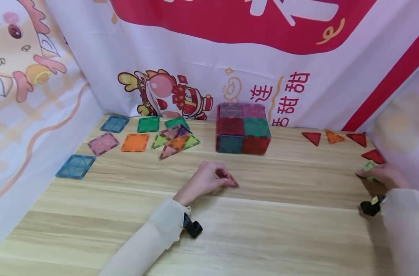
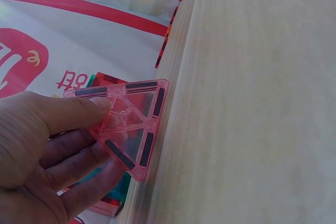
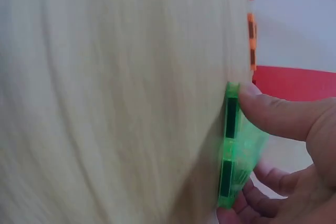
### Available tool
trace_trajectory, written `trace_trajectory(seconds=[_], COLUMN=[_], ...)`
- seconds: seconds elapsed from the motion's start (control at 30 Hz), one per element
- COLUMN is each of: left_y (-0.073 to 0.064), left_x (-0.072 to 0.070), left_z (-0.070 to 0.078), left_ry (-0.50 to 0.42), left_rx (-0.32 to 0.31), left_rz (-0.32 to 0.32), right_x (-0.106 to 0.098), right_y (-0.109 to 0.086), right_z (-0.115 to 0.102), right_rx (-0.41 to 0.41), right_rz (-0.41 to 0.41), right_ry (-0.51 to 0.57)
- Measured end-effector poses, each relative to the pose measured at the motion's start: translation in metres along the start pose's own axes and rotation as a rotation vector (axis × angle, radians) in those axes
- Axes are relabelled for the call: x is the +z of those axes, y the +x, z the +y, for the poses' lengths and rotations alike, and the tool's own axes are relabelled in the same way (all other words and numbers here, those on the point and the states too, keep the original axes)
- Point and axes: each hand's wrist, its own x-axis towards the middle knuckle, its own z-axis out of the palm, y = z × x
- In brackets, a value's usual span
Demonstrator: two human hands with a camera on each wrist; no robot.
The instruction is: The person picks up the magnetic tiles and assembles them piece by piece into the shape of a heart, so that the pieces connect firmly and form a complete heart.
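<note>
Left hand (image 1: 207, 178), tile block (image 1: 244, 130) at its 1 o'clock, pinched a pink triangle tile (image 2: 137, 129) at one end, gap just tile-thin. Right hand (image 1: 388, 175), at the table's (image 1: 285, 237) 3 o'clock, pinched a green tile (image 3: 229, 148), thumb against fingers. Both tiles looked light, stiff, slick; edges or corners best to grip.

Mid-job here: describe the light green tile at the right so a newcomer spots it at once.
Go to the right end of the wooden table, where three red triangles and one orange triangle lie. Just on the near side of them, the person's right grip pinches the light green tile. It is the only green piece at that end.
</note>
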Motion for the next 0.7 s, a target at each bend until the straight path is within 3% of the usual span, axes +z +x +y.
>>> trace_trajectory(seconds=[0.27,0.53,0.7], left_y=[0.001,0.001,0.001], left_x=[0.0,0.0,0.001], left_z=[0.001,0.001,0.002], left_ry=[-0.007,-0.006,0.003], left_rx=[-0.017,-0.023,-0.013], left_rz=[-0.01,-0.007,0.0], right_x=[0.024,0.047,0.059], right_y=[-0.021,-0.045,-0.061], right_z=[-0.007,-0.032,-0.05], right_rx=[-0.271,-0.46,-0.529], right_rz=[0.103,0.153,0.147], right_ry=[-0.076,-0.076,-0.067])
